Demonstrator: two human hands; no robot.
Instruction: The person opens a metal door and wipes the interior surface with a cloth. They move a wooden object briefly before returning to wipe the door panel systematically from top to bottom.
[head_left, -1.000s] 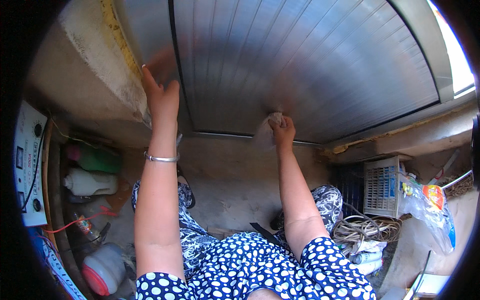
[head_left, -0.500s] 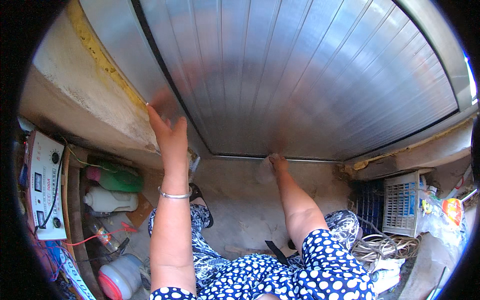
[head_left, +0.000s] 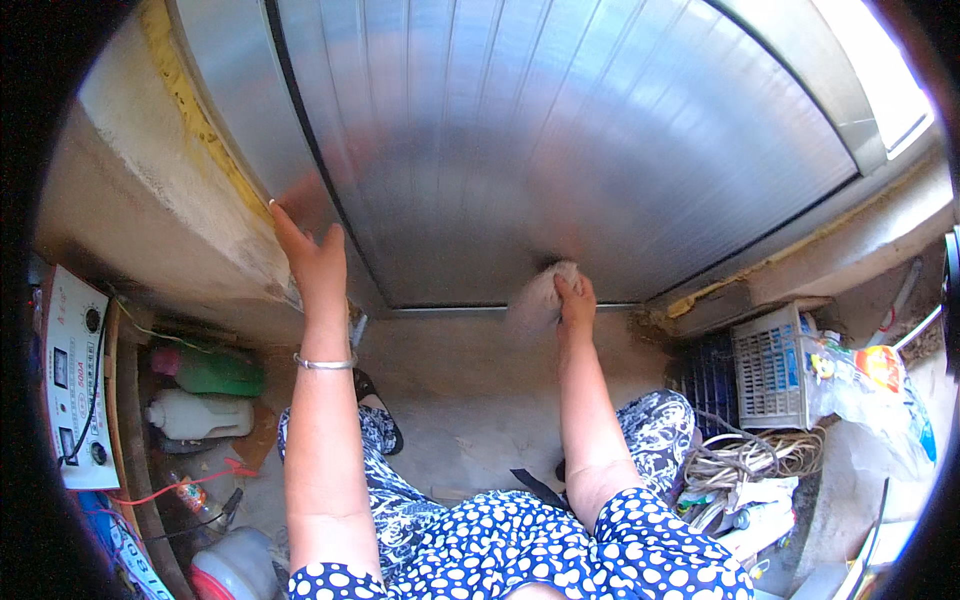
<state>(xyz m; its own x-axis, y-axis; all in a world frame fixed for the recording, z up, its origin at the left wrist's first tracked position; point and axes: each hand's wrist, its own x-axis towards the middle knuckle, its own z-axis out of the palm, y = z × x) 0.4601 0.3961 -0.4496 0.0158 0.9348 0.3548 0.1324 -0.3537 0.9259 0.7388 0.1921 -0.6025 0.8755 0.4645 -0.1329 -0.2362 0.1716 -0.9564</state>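
Note:
A large silver ribbed metal panel, edged with dark seals, stands in front of me. My right hand is closed on a pale cloth, pressed near the panel's lower edge. The cloth hangs down to the left of the fingers and is slightly blurred. My left hand is raised at the left frame, its fingers and thumb apart. One fingertip reaches the frame's edge beside a yellow foam strip. Nothing shows in that hand.
At left stand a white device with dials, a green bottle, a white jug and a lidded tub. To the right are a grey plastic crate, coiled cable and a clear plastic bag.
My right hand has lifted the cloth from the bottom edge onto the panel's lower face. The whole view has shifted, showing more of the bright opening at upper right. My left hand stays at the frame.

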